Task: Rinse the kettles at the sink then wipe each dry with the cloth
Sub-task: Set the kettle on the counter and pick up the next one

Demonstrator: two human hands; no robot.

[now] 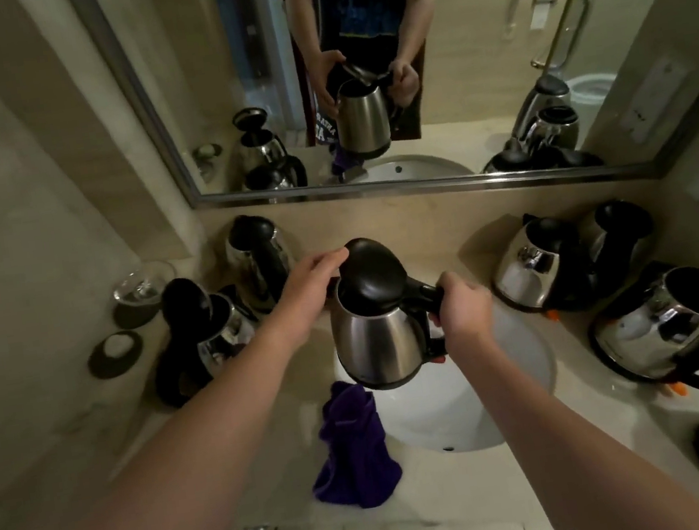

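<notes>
The kettle [376, 342] hangs upright above the sink [527, 356]. The right hand [463, 307] has its grip curled round the black handle on the kettle's right side. The left hand [318, 280] has its fingertips on the raised lid [369, 271]; whether they pinch it I cannot tell. The handle is nearer the right arm, the lid nearer the left. Beside the sink stand two kettles left, three right, making six on the tabletop [404, 221]; a partial seventh shows by the frame edge. One purple cloth [352, 444] drapes the sink's near-left rim.
</notes>
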